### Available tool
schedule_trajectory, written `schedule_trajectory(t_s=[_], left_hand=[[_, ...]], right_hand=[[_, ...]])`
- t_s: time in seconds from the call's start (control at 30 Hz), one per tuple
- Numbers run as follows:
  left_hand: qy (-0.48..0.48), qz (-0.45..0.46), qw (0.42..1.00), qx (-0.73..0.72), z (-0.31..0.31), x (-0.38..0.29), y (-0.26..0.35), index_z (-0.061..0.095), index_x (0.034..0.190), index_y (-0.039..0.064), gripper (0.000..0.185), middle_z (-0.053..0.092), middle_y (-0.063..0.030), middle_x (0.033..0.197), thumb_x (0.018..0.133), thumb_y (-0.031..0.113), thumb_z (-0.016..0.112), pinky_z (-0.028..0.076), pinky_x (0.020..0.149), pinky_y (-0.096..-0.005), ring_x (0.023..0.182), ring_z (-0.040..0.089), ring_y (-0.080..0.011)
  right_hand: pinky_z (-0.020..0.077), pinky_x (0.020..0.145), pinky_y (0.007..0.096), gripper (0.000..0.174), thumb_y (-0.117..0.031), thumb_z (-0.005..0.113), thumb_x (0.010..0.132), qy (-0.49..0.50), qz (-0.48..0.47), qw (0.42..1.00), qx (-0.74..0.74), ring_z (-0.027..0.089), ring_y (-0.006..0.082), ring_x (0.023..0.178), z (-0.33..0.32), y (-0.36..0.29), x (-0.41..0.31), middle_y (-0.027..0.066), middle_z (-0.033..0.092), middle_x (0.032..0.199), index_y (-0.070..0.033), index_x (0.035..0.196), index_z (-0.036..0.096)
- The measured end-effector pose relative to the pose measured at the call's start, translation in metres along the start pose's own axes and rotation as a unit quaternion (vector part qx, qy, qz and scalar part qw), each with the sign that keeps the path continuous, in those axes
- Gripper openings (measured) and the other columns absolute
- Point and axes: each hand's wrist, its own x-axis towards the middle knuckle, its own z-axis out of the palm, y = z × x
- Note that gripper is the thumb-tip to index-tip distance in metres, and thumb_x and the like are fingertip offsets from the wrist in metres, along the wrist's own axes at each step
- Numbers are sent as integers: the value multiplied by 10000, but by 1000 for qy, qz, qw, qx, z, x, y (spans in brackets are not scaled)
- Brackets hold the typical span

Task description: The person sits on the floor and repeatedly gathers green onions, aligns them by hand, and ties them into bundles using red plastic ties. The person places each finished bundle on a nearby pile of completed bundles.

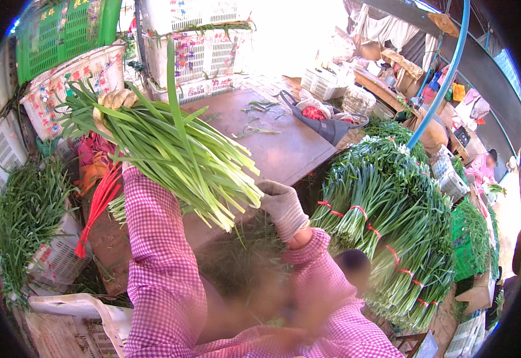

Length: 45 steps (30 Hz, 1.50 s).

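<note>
A large bunch of green chives (166, 138) is gripped by my left hand (108, 107), whose gloved fingers wrap over its leafy end. The pale stem ends point down to the right. One long leaf sticks up out of the bunch. At those stem ends is my right hand (285, 208), in a knitted glove with its fingers curled. Whether it pinches a stem cannot be made out. Below the bunch, more pale stems (118, 208) show beside my left sleeve. A hank of red ties (99, 206) hangs at the left.
Ahead lies a brown tabletop (287, 147) with leaf scraps (260, 107) and a dark bag (323, 123). Red-tied green bundles (390, 215) are heaped right, near a blue pole (444, 89). Crates (77, 89) stack at left, above loose greens (30, 228). A person (482, 168) is far right.
</note>
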Motion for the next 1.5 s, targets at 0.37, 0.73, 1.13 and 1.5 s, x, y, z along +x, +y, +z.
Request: schedule_trajectory(t_s=[0.37, 0.73, 1.13, 1.5], left_hand=[[136, 50, 989, 31, 41, -12, -12, 549, 832, 168, 125, 519, 83, 795, 920, 204, 630, 403, 777, -263, 828, 514, -70], [-81, -65, 987, -120, 35, -8, -8, 567, 856, 167, 118, 536, 101, 786, 922, 233, 639, 409, 806, -265, 833, 527, -59], [-83, -127, 982, -110, 39, -6, -5, 570, 868, 140, 151, 530, 61, 816, 943, 271, 578, 387, 796, -317, 788, 466, -87], [56, -135, 988, -40, 49, -17, -15, 613, 951, 129, 143, 601, 17, 886, 953, 271, 591, 424, 912, -434, 898, 541, -167]], right_hand=[[452, 1068, 333, 379, 100, 678, 830, -42, -235, 959, 155, 530, 184, 1263, 3, 3, -2, 75, 527, 1391, 14, 1198, 651], [423, 1057, 318, 400, 115, 682, 765, 20, -281, 953, 109, 562, 215, 1198, 31, 7, 3, 119, 597, 1301, 19, 1153, 693], [530, 838, 298, 149, -19, 714, 858, 198, -184, 868, -417, 640, 163, 940, -81, 44, -12, 90, 689, 1037, 8, 1005, 707], [536, 749, 257, 269, -61, 719, 895, 55, -194, 974, -99, 632, 96, 822, -3, 36, 7, 61, 710, 942, 12, 1150, 676]])
